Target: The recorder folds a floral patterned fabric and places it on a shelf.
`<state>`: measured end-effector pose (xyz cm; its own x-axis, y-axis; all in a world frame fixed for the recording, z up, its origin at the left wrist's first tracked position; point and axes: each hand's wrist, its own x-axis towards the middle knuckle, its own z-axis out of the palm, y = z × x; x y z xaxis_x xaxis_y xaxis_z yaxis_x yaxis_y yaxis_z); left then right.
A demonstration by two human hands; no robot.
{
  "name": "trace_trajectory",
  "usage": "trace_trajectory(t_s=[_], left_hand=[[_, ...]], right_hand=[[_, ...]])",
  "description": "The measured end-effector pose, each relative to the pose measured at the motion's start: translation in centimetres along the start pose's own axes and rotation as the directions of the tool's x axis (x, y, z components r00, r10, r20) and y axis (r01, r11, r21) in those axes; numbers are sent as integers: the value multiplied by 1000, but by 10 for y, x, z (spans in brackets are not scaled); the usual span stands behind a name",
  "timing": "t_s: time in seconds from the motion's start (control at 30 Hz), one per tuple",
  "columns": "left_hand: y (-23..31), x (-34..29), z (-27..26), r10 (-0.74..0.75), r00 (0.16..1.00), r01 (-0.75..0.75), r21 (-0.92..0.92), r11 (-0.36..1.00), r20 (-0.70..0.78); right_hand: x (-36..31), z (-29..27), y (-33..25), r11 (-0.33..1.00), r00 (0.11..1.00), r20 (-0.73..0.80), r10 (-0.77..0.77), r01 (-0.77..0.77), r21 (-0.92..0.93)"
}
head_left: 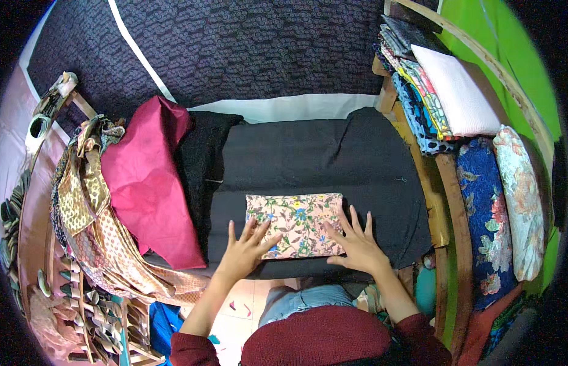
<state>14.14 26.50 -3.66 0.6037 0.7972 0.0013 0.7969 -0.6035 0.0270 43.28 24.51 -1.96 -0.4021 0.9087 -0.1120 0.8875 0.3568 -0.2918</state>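
A folded pink cloth (296, 229) with a print of flowers and leaves lies flat near the front edge of a table covered in black fabric (284, 152). My left hand (244, 249) rests at its left side, fingers spread, the fingertips over the print. On the opposite side, my right hand (357, 244) touches the right edge with its fingers stretched apart. Neither hand grips anything.
Crimson fabric (147, 195) and patterned cloths (89, 213) drape over the table's left side. Folded fabrics (455, 91) are stacked at the far right, with a blue floral roll (486, 226) and a white floral roll (521, 201) nearer. Footwear (101, 317) fills a rack at lower left.
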Motion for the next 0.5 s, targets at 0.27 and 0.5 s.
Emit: trace_trajectory(t_s=[0.27, 0.5], left_hand=[[35, 9, -15, -222, 953, 201, -120, 972, -207], [40, 50, 32, -345, 877, 277, -235, 932, -335]], right_hand=[[37, -2, -46, 997, 946, -324, 7, 19, 79], [73, 44, -49, 998, 900, -432, 64, -63, 16]])
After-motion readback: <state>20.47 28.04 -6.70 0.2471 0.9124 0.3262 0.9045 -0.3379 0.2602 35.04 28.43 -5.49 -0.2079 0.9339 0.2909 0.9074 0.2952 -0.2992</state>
